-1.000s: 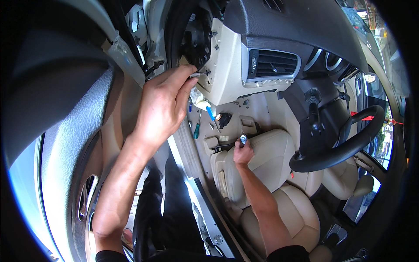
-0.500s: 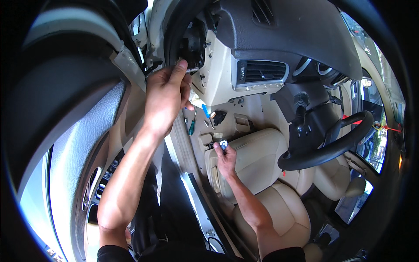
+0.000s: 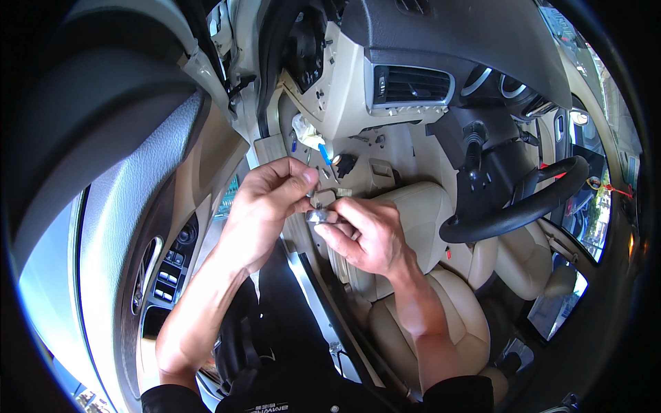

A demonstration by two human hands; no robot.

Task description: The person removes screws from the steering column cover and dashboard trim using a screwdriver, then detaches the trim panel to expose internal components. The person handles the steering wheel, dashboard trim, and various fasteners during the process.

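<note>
My right hand [image 3: 372,234] is closed around a ratchet wrench, whose round shiny metal head [image 3: 317,216] sticks out past the thumb and fingertips. Its handle is hidden in the palm. Just to the left, my left hand [image 3: 270,196] pinches thumb against fingers on something small above the ratchet head. What that is, and whether it touches the head, I cannot make out. Both hands are in the open doorway of a car, beside the beige front seat [image 3: 406,220].
Beyond the hands, a blue-handled tool [image 3: 325,154], a white crumpled piece [image 3: 305,129] and a black part [image 3: 345,165] lie on the footwell floor with several small parts. The dashboard's side is opened up at a dark cavity [image 3: 306,51]. A steering wheel [image 3: 513,237] stands right; the door [image 3: 131,199] left.
My left hand has come down from the dashboard's side opening toward my body. My right hand has risen from over the seat with the ratchet wrench, and the two hands now meet.
</note>
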